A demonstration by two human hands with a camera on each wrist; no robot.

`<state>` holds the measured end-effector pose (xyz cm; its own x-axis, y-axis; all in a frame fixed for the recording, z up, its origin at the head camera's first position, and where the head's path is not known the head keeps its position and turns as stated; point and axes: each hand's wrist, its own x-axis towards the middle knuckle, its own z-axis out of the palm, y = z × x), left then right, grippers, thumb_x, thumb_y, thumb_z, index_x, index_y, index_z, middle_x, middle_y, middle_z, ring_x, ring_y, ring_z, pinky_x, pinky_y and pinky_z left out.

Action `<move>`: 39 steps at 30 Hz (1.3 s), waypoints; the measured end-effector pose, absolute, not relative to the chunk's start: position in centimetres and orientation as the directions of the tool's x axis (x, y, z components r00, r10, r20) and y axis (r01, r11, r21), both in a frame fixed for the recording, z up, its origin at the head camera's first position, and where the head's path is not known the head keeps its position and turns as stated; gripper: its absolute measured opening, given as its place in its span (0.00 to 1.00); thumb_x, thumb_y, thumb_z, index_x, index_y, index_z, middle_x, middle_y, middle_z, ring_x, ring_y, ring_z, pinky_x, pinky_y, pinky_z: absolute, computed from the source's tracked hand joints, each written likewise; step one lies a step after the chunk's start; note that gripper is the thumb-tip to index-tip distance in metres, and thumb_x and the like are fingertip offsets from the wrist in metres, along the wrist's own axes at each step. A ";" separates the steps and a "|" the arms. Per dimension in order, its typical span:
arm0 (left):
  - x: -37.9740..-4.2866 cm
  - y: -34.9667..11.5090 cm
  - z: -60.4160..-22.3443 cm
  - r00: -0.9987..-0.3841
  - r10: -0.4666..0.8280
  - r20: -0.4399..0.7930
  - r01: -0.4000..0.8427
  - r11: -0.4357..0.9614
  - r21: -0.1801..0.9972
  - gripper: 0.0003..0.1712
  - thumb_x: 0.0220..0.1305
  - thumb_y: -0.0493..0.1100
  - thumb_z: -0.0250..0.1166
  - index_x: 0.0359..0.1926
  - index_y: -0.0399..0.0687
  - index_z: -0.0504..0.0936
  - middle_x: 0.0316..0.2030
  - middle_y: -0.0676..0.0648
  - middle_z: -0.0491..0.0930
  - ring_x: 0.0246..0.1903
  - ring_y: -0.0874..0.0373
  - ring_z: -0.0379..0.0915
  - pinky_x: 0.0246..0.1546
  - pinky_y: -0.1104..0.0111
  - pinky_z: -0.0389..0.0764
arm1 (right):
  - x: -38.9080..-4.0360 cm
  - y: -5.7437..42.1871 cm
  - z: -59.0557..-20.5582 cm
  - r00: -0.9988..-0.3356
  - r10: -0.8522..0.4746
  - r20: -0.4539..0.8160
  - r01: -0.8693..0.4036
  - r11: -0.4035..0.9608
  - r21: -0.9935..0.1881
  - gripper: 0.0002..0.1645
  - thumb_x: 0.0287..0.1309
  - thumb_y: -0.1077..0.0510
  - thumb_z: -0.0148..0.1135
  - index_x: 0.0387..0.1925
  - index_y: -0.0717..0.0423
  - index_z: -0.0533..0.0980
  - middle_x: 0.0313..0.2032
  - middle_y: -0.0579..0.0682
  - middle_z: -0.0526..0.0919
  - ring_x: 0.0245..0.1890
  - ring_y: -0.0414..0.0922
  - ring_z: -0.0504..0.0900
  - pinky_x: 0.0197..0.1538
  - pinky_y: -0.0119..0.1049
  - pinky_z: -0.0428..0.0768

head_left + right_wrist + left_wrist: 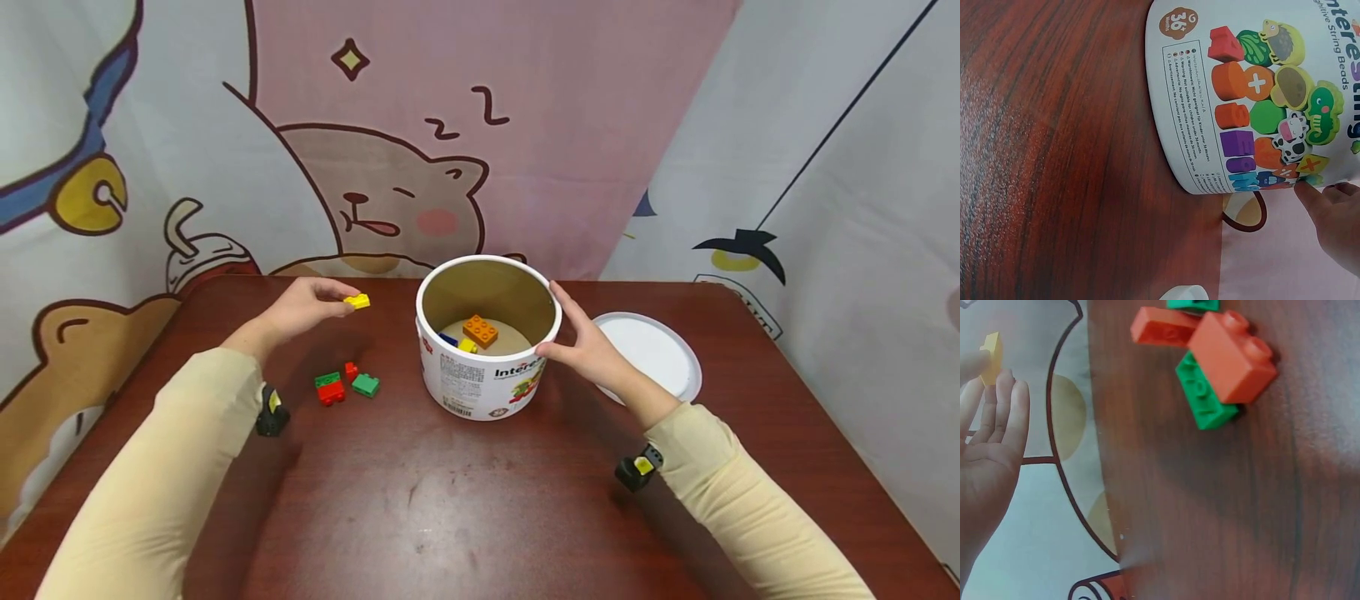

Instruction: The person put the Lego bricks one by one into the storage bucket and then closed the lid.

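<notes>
Cartoon-printed cloth (570, 125) hangs behind a dark reddish-brown counter (420, 500), with a sleeping bear drawn at about twelve o'clock. Near the counter's far edge stands a white bucket (476, 387), upright and uncovered; the directions below take it as the clock's centre, seen from the head.

Just past nine o'clock, the left hand (307, 303) is raised, its grip nearly closed: thumb and fingers pinch a small yellow brick (360, 301), held clear of the bucket. Between eight and nine o'clock, a small red brick (351, 372), a larger red brick (331, 393) touching a green brick (327, 380), and another green brick (366, 384) lie grouped on the counter.

At three o'clock, the right hand (587, 346) rests against the bucket's rim, its grip spread wide, thumb well apart from the fingers. Beyond it lies a round white lid (652, 350). Inside the bucket are an orange brick (480, 331), a yellow one (467, 345) and something blue (448, 339).
</notes>
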<state>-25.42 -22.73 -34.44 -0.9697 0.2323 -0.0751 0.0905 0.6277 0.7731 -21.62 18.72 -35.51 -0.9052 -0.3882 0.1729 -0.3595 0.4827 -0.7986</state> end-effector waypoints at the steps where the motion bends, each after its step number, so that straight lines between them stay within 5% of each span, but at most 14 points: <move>1: -25.4 -22.7 -34.2 -0.970 0.232 -0.072 0.094 0.631 0.770 0.22 0.63 0.44 0.60 0.56 0.39 0.76 0.49 0.39 0.77 0.41 0.55 0.74 0.39 0.75 0.74 | -21.6 18.7 -35.5 -0.905 -0.388 0.173 -0.359 0.483 -0.798 0.68 0.37 0.28 0.65 0.73 0.53 0.45 0.73 0.57 0.47 0.72 0.56 0.46 0.70 0.58 0.46; 19: -25.0 -20.4 -30.3 -0.974 0.226 -0.020 0.120 0.587 0.800 0.20 0.62 0.43 0.60 0.54 0.43 0.78 0.47 0.42 0.80 0.39 0.61 0.74 0.43 0.71 0.73 | -21.7 18.7 -35.4 -0.911 -0.382 0.156 -0.342 0.490 -0.802 0.66 0.40 0.33 0.68 0.73 0.53 0.46 0.73 0.57 0.47 0.72 0.56 0.47 0.70 0.58 0.47; 29: -25.2 -17.3 -28.8 -0.958 0.285 -0.019 0.142 0.533 0.834 0.20 0.61 0.44 0.61 0.53 0.45 0.79 0.49 0.42 0.80 0.46 0.52 0.75 0.50 0.63 0.73 | -21.7 18.7 -35.3 -0.917 -0.371 0.144 -0.325 0.487 -0.811 0.67 0.38 0.32 0.68 0.73 0.52 0.46 0.72 0.58 0.48 0.72 0.56 0.48 0.70 0.58 0.47; 39: -24.9 -13.7 -28.2 -0.926 0.376 0.027 0.215 0.468 0.857 0.17 0.59 0.41 0.63 0.50 0.42 0.81 0.47 0.43 0.81 0.46 0.55 0.76 0.51 0.64 0.75 | -21.7 18.7 -35.3 -0.915 -0.375 0.149 -0.331 0.487 -0.808 0.66 0.39 0.33 0.68 0.73 0.52 0.46 0.73 0.58 0.48 0.72 0.56 0.48 0.70 0.58 0.47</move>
<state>-24.85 -13.72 -28.21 -0.9264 0.3756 0.0272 0.2147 0.4676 0.8575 -21.71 18.69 -35.27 -0.9151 -0.3747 0.1491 -0.3311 0.4868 -0.8083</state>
